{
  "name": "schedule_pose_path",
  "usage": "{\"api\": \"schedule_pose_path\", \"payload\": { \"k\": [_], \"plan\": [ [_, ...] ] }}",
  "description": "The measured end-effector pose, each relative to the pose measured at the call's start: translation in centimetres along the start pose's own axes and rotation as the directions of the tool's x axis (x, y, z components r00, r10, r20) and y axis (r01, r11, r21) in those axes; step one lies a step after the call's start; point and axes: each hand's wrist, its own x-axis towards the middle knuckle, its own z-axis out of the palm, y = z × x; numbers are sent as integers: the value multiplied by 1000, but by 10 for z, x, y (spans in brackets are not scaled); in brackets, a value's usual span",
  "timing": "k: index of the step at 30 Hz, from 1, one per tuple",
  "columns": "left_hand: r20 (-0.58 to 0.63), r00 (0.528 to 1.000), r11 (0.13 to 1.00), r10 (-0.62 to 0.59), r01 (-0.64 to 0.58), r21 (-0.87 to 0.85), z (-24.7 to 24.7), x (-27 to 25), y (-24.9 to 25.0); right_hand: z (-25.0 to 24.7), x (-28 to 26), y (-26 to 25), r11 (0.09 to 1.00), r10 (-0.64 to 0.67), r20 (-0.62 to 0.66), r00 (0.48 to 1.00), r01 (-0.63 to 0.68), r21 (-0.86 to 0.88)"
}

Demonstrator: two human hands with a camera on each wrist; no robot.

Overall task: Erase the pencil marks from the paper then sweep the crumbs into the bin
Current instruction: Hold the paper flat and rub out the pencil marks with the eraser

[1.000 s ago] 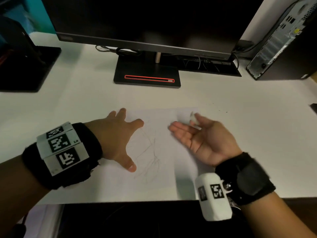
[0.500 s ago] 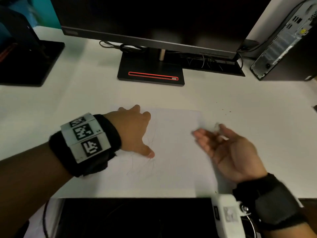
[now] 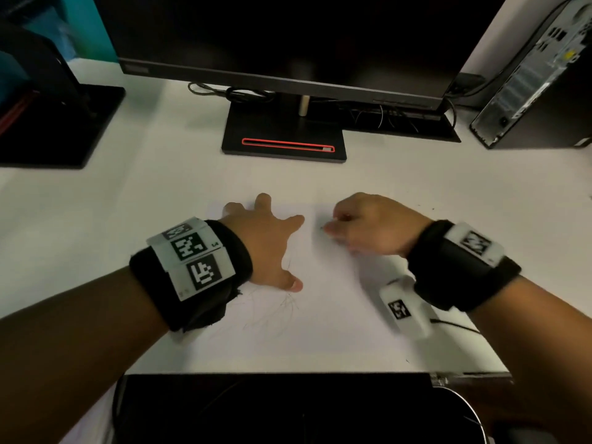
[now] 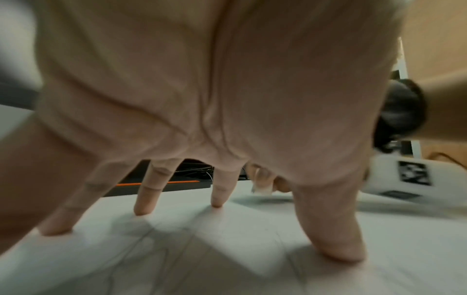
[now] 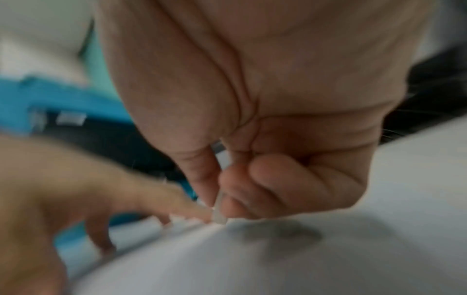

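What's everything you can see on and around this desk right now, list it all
paper: one, white, desk front, faint pencil marks low on it
eraser: one, white, in right hand's pinch
desk: one, white
monitor: one, black, centre back, red-striped base
cables: several, black, behind monitor base
computer tower: one, black, far right
stand: one, black, far left
wristbands: two, black with white tags
left hand: spread flat on paper
right hand: curled, tip at paper

White desk (image 3: 448,193) — paper (image 3: 326,309), monitor stand (image 3: 285,136), computer tower (image 3: 538,78)
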Motion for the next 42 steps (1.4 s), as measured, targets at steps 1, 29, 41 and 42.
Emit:
{"api": "schedule_pose_path", "payload": {
  "k": [1, 29, 41, 42],
  "plan": [
    [-9, 1000, 1000, -3, 4, 15, 1, 0, 1, 2, 9, -4, 987, -38, 38, 999, 43, -152],
    [-49, 999, 999, -15, 17, 31, 5, 7, 0, -11, 43, 5, 875, -266, 83, 960, 276, -398],
    [-39, 999, 998, -19, 21, 55, 4, 6, 0, -2, 20, 22, 871, -291, 123, 949, 316, -375],
    [-37, 999, 998, -19, 21, 52, 4, 6, 0, -4, 18, 27, 877, -291, 120, 949, 315, -363]
  ]
}}
